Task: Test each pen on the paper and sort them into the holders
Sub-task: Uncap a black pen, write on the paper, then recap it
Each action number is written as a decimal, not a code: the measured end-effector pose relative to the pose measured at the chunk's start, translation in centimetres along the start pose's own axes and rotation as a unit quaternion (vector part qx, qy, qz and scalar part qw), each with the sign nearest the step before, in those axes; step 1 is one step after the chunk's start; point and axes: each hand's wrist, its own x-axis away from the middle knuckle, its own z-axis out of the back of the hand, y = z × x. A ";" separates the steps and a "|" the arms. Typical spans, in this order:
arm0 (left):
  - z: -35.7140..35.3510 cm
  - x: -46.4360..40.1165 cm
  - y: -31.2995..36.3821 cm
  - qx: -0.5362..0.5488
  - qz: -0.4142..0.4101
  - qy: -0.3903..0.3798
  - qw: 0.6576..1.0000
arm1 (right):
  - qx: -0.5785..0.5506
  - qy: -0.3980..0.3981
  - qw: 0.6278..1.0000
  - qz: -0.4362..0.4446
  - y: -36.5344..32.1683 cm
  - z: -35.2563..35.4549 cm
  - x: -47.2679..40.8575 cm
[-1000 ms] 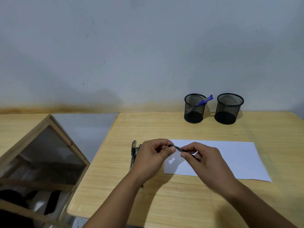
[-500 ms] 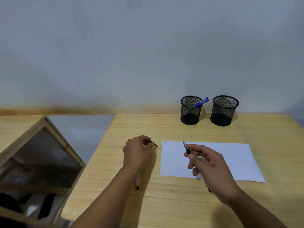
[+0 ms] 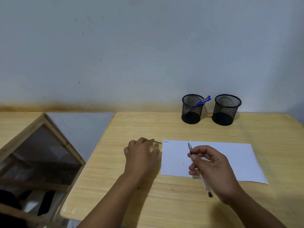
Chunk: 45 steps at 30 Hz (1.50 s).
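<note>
My right hand (image 3: 213,168) grips an uncapped pen (image 3: 204,181) over the white paper (image 3: 233,160), its tip pointing up and away from me. Left of the paper, my left hand (image 3: 139,155) is motion-blurred low over the table. A thin dark pen cap (image 3: 158,142) sticks out from its fingertips. The end of another pen (image 3: 138,188) peeks out beside my left forearm; the rest is hidden. Two black mesh holders stand at the back: the left holder (image 3: 191,111) has blue pens (image 3: 203,100) in it, the right holder (image 3: 226,111) looks empty.
The paper carries a small blue scribble (image 3: 165,141) at its top left corner. A wooden-framed box (image 3: 49,140) stands on a second surface to the left, across a gap from the table's left edge (image 3: 92,158). A wall runs right behind the holders.
My hands pulled apart, the cap coming off the pen. The left hand went left with the cap, while the right hand turned the pen over the paper.
</note>
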 end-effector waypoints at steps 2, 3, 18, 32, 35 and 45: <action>-0.3 1.7 0.5 0.001 -0.067 -0.010 0.998 | -0.002 0.012 1.000 0.000 -0.1 0.1 -0.4; -0.5 2.6 0.8 0.005 -0.093 -0.026 0.995 | -0.005 0.021 1.000 0.001 -0.2 0.1 -0.7; -3.8 6.7 1.9 -0.005 -0.146 0.000 0.989 | -0.085 0.049 0.995 -0.008 1.2 0.9 -4.4; -4.4 6.2 1.4 0.029 -0.146 0.008 0.989 | 0.106 0.094 0.989 0.048 1.2 -2.8 -7.8; -4.6 6.0 1.3 0.030 -0.145 0.014 0.989 | 0.123 0.092 0.987 0.054 1.5 -3.3 -8.4; -4.6 5.3 1.4 0.025 -0.123 -0.011 0.992 | 0.262 0.094 0.956 0.092 3.3 -3.7 -8.9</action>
